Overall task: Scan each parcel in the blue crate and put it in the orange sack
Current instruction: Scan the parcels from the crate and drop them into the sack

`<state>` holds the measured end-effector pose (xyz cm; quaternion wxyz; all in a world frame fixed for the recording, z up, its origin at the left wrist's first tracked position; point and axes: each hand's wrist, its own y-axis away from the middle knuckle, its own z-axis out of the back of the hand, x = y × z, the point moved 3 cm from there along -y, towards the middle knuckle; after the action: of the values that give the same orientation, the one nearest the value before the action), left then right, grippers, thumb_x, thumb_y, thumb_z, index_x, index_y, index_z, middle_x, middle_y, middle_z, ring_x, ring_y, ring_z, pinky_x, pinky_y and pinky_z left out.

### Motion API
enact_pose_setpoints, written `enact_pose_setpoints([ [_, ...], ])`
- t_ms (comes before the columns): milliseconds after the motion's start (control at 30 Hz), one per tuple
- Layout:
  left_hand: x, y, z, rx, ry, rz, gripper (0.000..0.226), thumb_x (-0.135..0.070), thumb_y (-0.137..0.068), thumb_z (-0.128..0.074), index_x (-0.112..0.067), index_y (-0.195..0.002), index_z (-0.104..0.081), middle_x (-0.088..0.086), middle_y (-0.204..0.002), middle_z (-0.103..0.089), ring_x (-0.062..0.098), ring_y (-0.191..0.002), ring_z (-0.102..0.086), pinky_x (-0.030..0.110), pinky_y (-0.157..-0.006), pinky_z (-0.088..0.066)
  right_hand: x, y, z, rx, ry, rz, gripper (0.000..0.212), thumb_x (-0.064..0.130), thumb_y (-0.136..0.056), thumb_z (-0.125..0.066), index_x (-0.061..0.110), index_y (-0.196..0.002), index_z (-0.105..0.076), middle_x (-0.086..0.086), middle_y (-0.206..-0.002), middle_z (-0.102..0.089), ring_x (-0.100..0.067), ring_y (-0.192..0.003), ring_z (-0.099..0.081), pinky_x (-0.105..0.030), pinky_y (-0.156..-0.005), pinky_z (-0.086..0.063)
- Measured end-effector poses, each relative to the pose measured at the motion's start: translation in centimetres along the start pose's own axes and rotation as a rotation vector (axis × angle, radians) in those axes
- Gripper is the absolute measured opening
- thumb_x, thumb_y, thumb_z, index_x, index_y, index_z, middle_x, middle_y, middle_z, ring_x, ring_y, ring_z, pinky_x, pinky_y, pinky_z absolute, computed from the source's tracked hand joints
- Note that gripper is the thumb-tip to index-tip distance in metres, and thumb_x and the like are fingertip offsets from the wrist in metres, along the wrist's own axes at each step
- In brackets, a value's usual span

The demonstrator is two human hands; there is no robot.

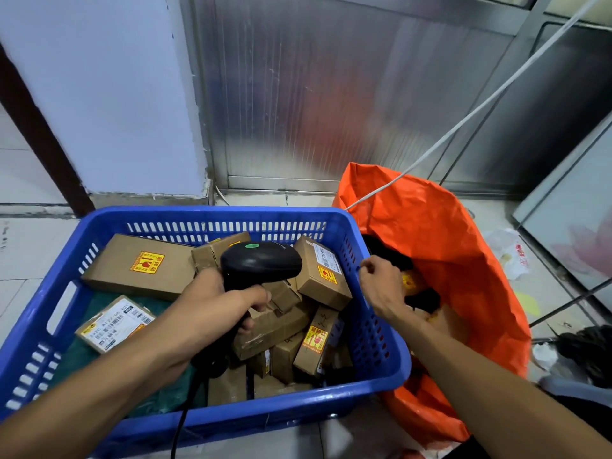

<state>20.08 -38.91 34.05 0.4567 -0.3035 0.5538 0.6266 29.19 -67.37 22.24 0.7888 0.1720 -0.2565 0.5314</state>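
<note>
1. The barcode scanner (261,265) handle is hidden inside the left hand (228,301); its cable runs off the bottom edge.
2. Both forearms are cut off by the bottom edge.
3. Print on the labelled parcel (115,323) is too small to read.
4. The blue crate (205,218) hides the lower parcels.
5. The orange sack (447,233) contents lie in shadow behind the right hand (382,286).

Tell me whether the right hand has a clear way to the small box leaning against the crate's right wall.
Probably yes: the right hand holds nothing, hovering over the blue crate rim, and the small box lies uncovered just left of it.
</note>
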Motion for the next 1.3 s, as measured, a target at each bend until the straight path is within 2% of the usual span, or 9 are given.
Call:
enact_pose_setpoints([
  [100,-0.1,0.0,-0.1,0.009,-0.003,-0.011,0.012,-0.010,-0.090,-0.067,-0.002,-0.082,-0.069,0.000,-0.057,-0.065,0.015,-0.054,-0.057,0.022,-0.054,-0.050,0.9,0.9,-2.0,0.077,-0.159,-0.118,0.018,0.014,-0.094,-0.054,0.010,-0.091,-0.072,-0.004,-0.091,-0.072,-0.024,-0.081,-0.069,-0.046,-0.076,-0.060],
  [200,-0.1,-0.2,-0.2,0.010,0.002,-0.015,0.010,-0.010,-0.090,-0.067,-0.002,-0.089,-0.071,0.005,-0.070,-0.069,0.016,-0.059,-0.058,0.029,-0.061,-0.051,0.9,2.0,-3.6,0.293,-0.467,-0.512,0.022,0.015,-0.101,-0.053,-0.005,-0.108,-0.060,-0.019,-0.090,-0.071,-0.029,-0.066,-0.070,-0.042,-0.061,-0.063],
  [333,-0.2,-0.2,-0.2,0.007,-0.020,-0.027,0.008,-0.011,-0.090,-0.068,-0.003,-0.090,-0.071,0.007,-0.074,-0.070,0.014,-0.057,-0.059,0.028,-0.061,-0.052,0.6,2.7,-4.4,0.419,-0.634,-0.741,0.044,0.016,-0.104,-0.050,0.001,-0.143,-0.039,-0.028,-0.096,-0.069,-0.037,-0.072,-0.074,-0.043,-0.063,-0.063],
  [433,-0.3,-0.2,0.0,0.006,-0.023,-0.040,0.010,-0.010,-0.090,-0.067,-0.001,-0.090,-0.071,0.005,-0.072,-0.069,0.014,-0.057,-0.058,0.027,-0.061,-0.051,0.8,2.6,-4.9,0.451,-0.754,-0.839,0.050,0.019,-0.103,-0.055,0.004,-0.146,-0.034,-0.036,-0.109,-0.064,-0.041,-0.078,-0.072,-0.045,-0.060,-0.062],
  [533,-0.3,-0.2,0.2,0.003,-0.022,-0.046,0.010,-0.010,-0.090,-0.067,-0.001,-0.090,-0.071,0.003,-0.069,-0.068,0.013,-0.056,-0.058,0.028,-0.061,-0.050,0.7,2.5,-5.5,0.459,-0.883,-0.933,0.041,0.017,-0.100,-0.060,0.012,-0.135,-0.040,-0.038,-0.105,-0.061,-0.044,-0.087,-0.070,-0.049,-0.066,-0.062],
  [667,-0.3,-0.4,0.3,0.004,-0.032,-0.053,0.011,-0.011,-0.089,-0.067,-0.001,-0.089,-0.071,0.006,-0.071,-0.069,0.014,-0.057,-0.059,0.029,-0.063,-0.052,0.6,2.5,-6.0,0.442,-1.035,-1.022,0.035,0.016,-0.098,-0.063,0.015,-0.125,-0.041,-0.035,-0.119,-0.059,-0.045,-0.100,-0.068,-0.052,-0.059,-0.060],
  [900,-0.2,-0.8,0.1,-0.002,-0.054,-0.045,0.009,-0.011,-0.088,-0.069,-0.002,-0.086,-0.071,0.008,-0.070,-0.067,0.014,-0.056,-0.059,0.032,-0.062,-0.051,0.4,2.0,-6.1,0.360,-1.110,-1.073,0.037,0.023,-0.095,-0.068,0.010,-0.121,-0.047,-0.027,-0.091,-0.063,-0.034,-0.076,-0.066,-0.031,-0.054,-0.056],
  [1100,-0.2,-0.8,0.2,-0.001,-0.056,-0.040,0.008,-0.012,-0.088,-0.069,-0.004,-0.086,-0.072,0.005,-0.068,-0.067,0.014,-0.057,-0.059,0.031,-0.062,-0.051,0.7,1.2,-5.5,0.314,-1.150,-1.054,0.048,0.024,-0.089,-0.074,0.012,-0.130,-0.050,-0.025,-0.108,-0.060,-0.028,-0.099,-0.065,-0.028,-0.041,-0.055],
  [1300,-0.5,-0.7,0.2,-0.003,-0.076,-0.051,0.008,-0.011,-0.089,-0.068,-0.004,-0.086,-0.072,0.008,-0.072,-0.068,0.015,-0.058,-0.060,0.030,-0.062,-0.052,1.9,0.9,-5.0,0.302,-1.137,-0.954,0.053,0.025,-0.088,-0.074,0.012,-0.133,-0.049,-0.022,-0.100,-0.058,-0.029,-0.075,-0.061,-0.024,-0.040,-0.052],
])
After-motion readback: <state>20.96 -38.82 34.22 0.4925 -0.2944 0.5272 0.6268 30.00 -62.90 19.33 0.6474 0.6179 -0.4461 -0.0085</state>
